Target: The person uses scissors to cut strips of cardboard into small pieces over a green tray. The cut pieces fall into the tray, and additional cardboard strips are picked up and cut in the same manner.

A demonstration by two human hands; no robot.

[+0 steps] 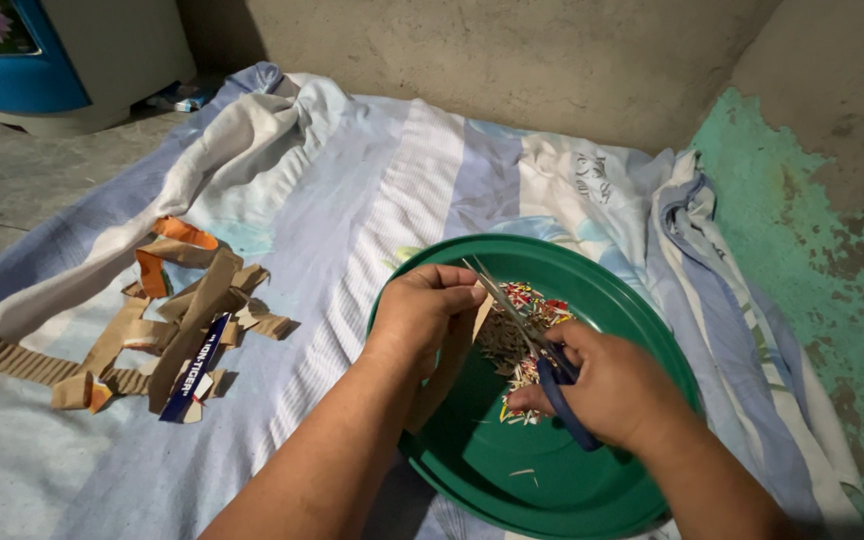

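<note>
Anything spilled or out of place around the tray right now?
Nothing spilled: the shreds lie inside the green tray. The cardboard strips form a loose heap on the sheet, which is rumpled along its edges.

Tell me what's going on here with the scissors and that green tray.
A person is cutting a cardboard strip into thin slivers over a round green tray. The left hand holds the strip, and the right hand works blue-handled scissors, blades open at the strip's top end. A small heap of colourful shreds lies in the tray. To the left, on the striped cloth spread over the floor, sits a pile of uncut cardboard strips.
</note>
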